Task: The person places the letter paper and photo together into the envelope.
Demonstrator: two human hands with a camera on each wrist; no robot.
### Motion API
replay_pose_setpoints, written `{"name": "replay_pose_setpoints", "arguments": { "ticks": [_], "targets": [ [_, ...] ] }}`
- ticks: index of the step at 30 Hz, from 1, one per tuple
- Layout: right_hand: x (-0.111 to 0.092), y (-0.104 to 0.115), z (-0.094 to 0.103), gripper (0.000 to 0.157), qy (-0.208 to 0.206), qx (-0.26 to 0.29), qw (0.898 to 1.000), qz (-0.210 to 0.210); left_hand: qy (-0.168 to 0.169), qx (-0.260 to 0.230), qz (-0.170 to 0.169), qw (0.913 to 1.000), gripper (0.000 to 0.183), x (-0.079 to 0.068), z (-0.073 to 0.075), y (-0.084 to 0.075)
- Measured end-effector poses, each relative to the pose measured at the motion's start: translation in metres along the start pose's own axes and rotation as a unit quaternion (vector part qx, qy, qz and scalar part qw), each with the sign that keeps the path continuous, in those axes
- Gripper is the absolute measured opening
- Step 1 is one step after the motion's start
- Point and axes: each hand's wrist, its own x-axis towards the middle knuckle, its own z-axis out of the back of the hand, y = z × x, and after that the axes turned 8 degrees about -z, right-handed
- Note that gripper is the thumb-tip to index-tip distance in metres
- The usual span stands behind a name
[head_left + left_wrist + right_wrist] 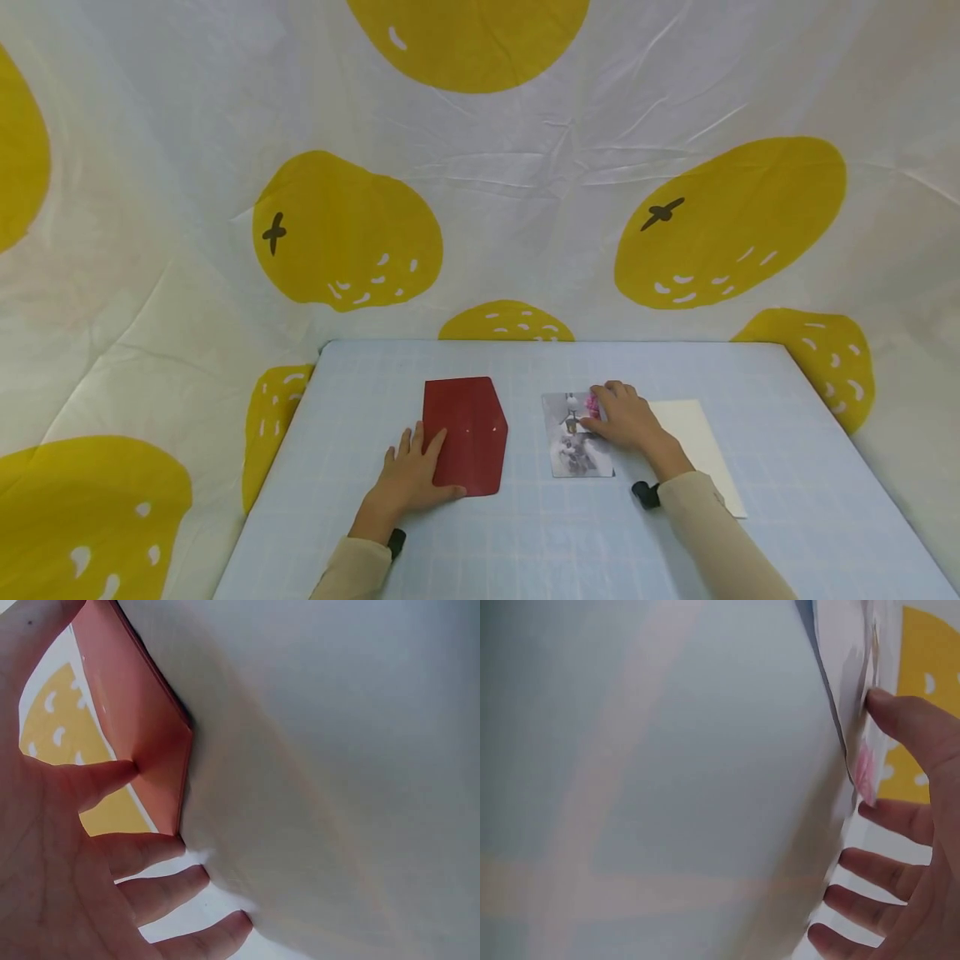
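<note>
A red envelope (pixel 465 433), its pointed flap side to the right, lies on the table. My left hand (pixel 411 477) touches its left side with spread fingers; the index finger rests on it and the thumb reaches its lower edge. In the left wrist view the other fingers touch the tablecloth beside the envelope (pixel 154 727). To the right is a picture card (pixel 573 454) with a grey printed image and a pink patch. My right hand (pixel 628 421) rests at its upper right, thumb on the card (pixel 844 675) and index fingertip at its corner, other fingers on the cloth.
A cream sheet of paper (pixel 701 442) lies right of the card, partly under the right forearm. Pale blue checked cloth covers the table (pixel 487 550). Behind hangs a white curtain (pixel 525 217) with yellow fruit prints.
</note>
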Motion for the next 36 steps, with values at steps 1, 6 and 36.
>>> {"name": "replay_pose_setpoints", "arguments": {
  "ticks": [1,6,36],
  "targets": [
    [0.000,0.000,0.000,0.072,-0.002,0.002,1.000,0.001,-0.001,0.001,-0.001,1.0000,0.102,0.000,0.001,0.000],
    [0.001,0.001,0.000,0.068,-0.005,0.014,1.000,-0.004,-0.002,0.005,-0.002,1.0000,0.101,0.000,0.002,0.000],
    [0.003,0.004,0.011,0.021,-0.038,0.259,0.965,-0.024,0.002,0.005,0.000,1.0000,0.102,-0.001,0.002,0.001]
  ]
}}
